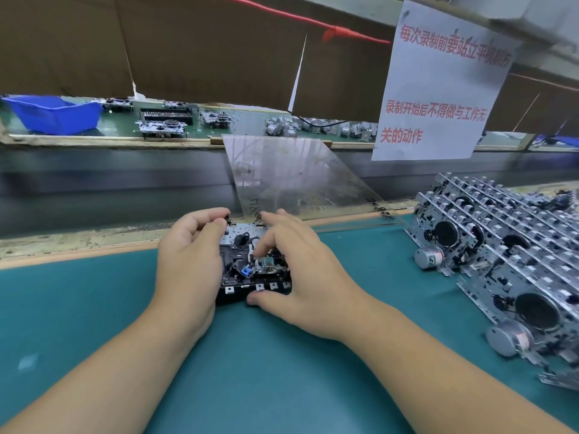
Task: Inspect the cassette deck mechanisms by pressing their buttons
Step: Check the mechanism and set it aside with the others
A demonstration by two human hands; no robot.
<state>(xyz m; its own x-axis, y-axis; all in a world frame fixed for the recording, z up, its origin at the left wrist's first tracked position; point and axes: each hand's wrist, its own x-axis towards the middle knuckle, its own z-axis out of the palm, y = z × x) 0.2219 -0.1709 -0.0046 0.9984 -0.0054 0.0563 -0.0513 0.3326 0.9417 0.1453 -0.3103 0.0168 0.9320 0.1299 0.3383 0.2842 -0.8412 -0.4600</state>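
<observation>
Our left hand (188, 261) curls round the left end of the cassette deck mechanism (250, 261) on the teal mat (282, 371); our right hand (300, 270) spans it, thumb pinching the near edge, fingers pressing on top. Stacked mechanisms (501, 261) lie right.

deck (250, 261) left side: hidden | mechanism stack (501, 261): cropped right

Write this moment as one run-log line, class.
left hand: grips cassette deck mechanism | right hand: thumb at button row, fingers on top | stack of mechanisms: waiting right | surface: teal mat
</observation>
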